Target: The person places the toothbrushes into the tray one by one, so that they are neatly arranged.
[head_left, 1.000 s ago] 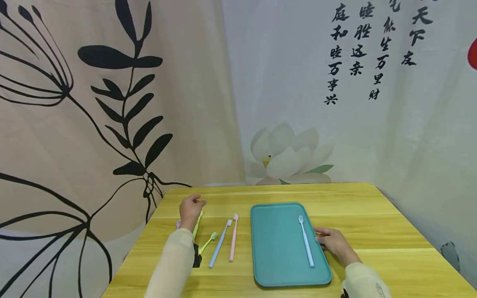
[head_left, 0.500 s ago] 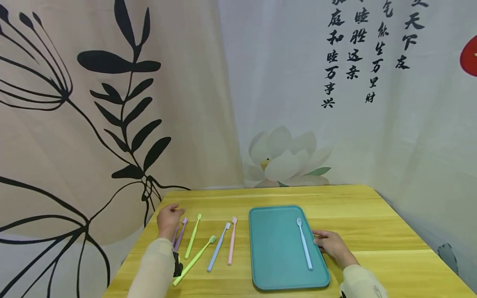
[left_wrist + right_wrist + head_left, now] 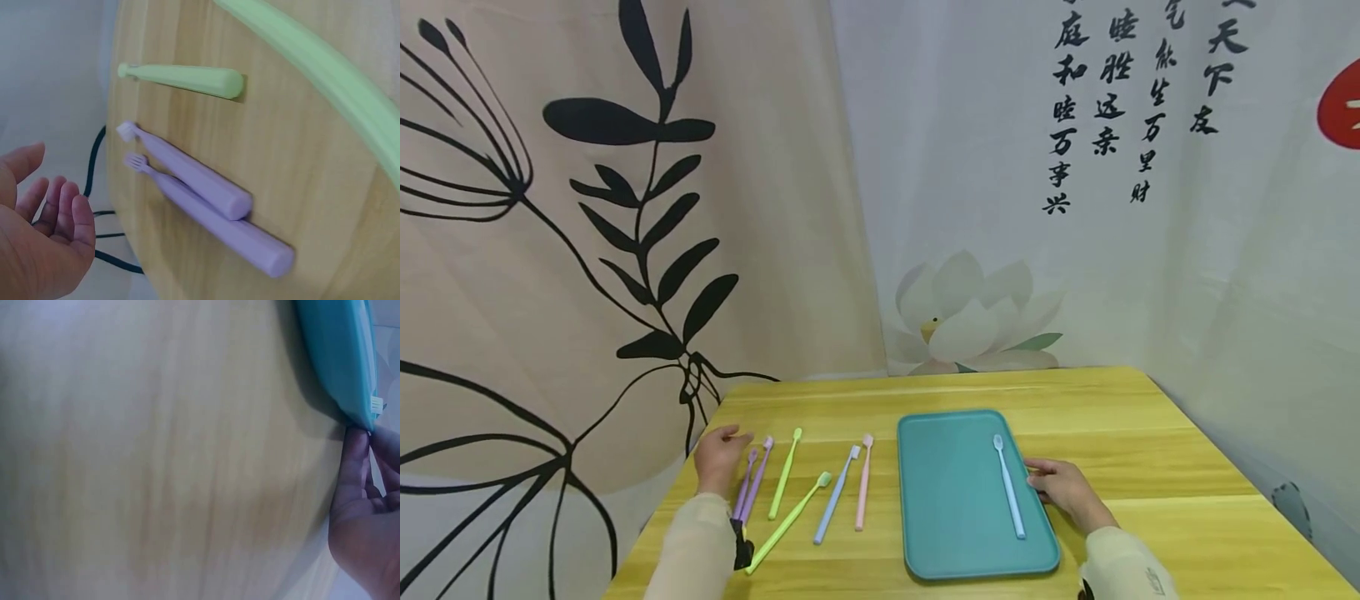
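My left hand [image 3: 718,460] hovers at the table's left side, fingers loosely bent and holding nothing. Just right of it, two purple toothbrushes [image 3: 194,178] lie side by side. Beyond them lie a short-looking green toothbrush [image 3: 786,475] and a second green toothbrush [image 3: 790,521], set aslant. A blue toothbrush [image 3: 837,497] and a pink toothbrush [image 3: 863,485] come after, towards the middle. My right hand [image 3: 1070,492] pinches the right rim of a teal tray [image 3: 955,500] between thumb and fingers. A light blue toothbrush [image 3: 1009,487] lies inside the tray, near that rim.
Everything lies on a yellow wood-grain table [image 3: 1180,533]. Behind it hangs a printed curtain [image 3: 790,208] with dark plants, a lotus and black writing. A black wrist strap piece [image 3: 742,546] on the left sleeve overlaps the lower ends of the toothbrushes.
My left hand has moved left, away from the green toothbrushes and past the purple ones, uncovering them. My right hand stays at the tray's rim. The head view has shifted slightly.
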Available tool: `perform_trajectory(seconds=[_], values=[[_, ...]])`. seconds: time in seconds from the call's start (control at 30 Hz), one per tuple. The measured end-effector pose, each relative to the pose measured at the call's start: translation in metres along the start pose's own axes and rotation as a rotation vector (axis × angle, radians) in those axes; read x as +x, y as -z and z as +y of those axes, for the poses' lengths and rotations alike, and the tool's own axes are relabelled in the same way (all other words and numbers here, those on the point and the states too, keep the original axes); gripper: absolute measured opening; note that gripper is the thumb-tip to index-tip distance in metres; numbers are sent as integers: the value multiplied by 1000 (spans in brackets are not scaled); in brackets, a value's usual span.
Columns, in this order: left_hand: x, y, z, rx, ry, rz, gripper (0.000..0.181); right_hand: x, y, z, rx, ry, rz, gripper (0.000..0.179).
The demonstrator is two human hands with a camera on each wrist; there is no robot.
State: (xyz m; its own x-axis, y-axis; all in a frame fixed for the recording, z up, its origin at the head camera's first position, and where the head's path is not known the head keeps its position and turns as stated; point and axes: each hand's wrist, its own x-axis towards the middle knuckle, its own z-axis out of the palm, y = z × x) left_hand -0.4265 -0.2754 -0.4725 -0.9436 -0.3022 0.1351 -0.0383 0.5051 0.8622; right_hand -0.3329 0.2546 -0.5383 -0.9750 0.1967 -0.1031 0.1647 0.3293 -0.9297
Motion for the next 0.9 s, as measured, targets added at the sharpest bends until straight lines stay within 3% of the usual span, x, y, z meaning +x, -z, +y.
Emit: perform_trajectory(seconds=[0.23, 0.47, 0.7, 0.9], values=[[-3, -1, -14, -37, 68, 5, 47, 2, 2, -2, 3, 24, 0, 39], [-9, -4, -33, -33, 114, 34, 49, 0, 2, 0, 12, -9, 1, 39], [-14, -8, -46, -91, 141, 11, 48, -1, 2, -1, 7, -4, -6, 40], [-14, -10, -55, -136, 159, 35, 45, -1, 2, -3, 10, -4, -14, 40]])
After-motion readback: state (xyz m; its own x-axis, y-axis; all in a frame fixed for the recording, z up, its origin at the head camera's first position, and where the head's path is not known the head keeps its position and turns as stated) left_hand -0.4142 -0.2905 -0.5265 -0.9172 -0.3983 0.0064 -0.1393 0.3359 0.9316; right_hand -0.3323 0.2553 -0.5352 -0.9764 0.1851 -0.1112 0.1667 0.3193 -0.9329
